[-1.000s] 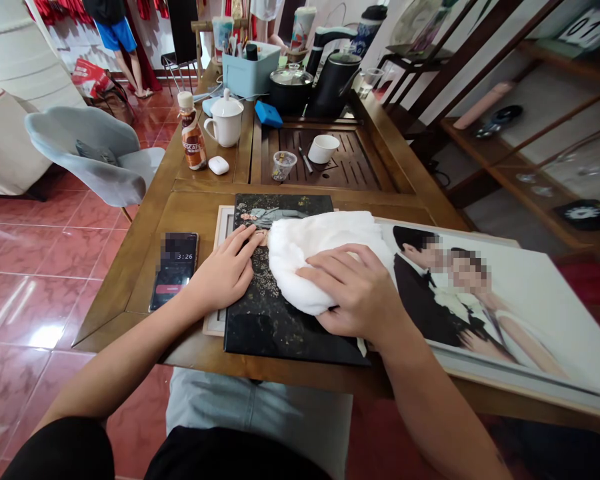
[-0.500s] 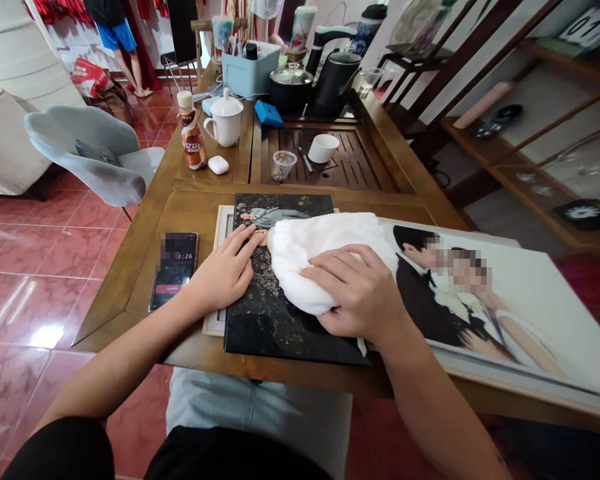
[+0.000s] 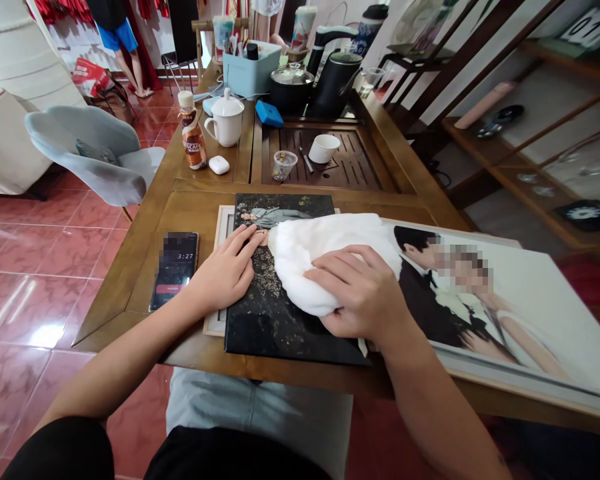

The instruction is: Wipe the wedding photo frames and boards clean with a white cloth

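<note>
One bottle (image 3: 193, 141), label legible as "ESCAFE"; one phone (image 3: 174, 270), screen reading 3:27; one sign (image 3: 587, 30), "01". On the table (image 3: 125, 280): white lidded mug (image 3: 229, 123), white cup (image 3: 323, 151) on a slatted tray (image 3: 363, 165), portrait (image 3: 545, 300) at right. One dark photo panel (image 3: 280, 333), lying flat at the near edge atop a pale frame (image 3: 215, 325), partly covered by a white cloth (image 3: 325, 243). Right hand (image 3: 363, 293): fingers bent, gripping the cloth over the panel. Left hand (image 3: 230, 270): palm down, fingers extended, resting on the panel's left side.

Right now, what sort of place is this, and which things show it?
Perhaps a bridal or photo shop: a dark photo panel and a large wedding-style print are at the wooden table's near side, and red fabric hangs behind.
</note>
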The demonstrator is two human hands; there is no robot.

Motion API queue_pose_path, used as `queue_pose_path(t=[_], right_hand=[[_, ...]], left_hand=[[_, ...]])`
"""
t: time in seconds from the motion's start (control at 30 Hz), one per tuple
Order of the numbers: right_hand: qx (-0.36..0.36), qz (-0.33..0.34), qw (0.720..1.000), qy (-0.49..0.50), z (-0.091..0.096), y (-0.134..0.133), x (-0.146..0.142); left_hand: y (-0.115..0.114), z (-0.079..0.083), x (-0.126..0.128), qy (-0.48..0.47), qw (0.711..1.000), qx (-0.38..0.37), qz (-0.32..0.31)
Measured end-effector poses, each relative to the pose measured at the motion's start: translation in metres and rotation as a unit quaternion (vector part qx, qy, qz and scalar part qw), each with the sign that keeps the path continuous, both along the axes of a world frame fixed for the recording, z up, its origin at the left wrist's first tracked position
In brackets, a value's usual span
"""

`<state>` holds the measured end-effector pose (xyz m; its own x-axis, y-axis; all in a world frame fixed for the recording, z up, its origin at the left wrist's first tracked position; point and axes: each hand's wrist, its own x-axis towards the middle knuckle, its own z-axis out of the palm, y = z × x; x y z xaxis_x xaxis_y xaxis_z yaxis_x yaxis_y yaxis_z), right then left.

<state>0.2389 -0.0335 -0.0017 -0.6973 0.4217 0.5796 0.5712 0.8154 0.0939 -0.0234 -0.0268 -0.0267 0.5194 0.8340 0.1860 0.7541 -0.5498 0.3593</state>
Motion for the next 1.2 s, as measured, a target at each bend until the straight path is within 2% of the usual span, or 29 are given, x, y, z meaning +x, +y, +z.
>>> queue_pose_path(t=[0.2,0.43,0.7,0.97,1.2], right_hand=[[-0.005,0.04,0.999,0.002,0.0012,-0.0007,-0.0005],[0.002,-0.03,1.0,0.005,0.0015,-0.0013,-0.0023],[-0.016,0.05,0.999,0.015,0.002,-0.0013,-0.0016],[-0.002,-0.016,1.0,0.005,0.0014,-0.0019,-0.0015],[-0.019,0.063,0.998,0.016,0.0023,-0.0018,-0.0026]], left_hand=[[0.0,-0.0001,-0.0005,-0.006,1.0,0.007,-0.003],[0.0001,-0.0003,-0.0008,-0.004,1.0,0.005,-0.005],[0.0006,-0.002,0.0002,-0.014,1.0,0.006,-0.002],[-0.0001,-0.0011,-0.0001,-0.003,1.0,0.006,-0.003],[0.0003,-0.0011,-0.0004,0.002,1.0,0.008,-0.004]])
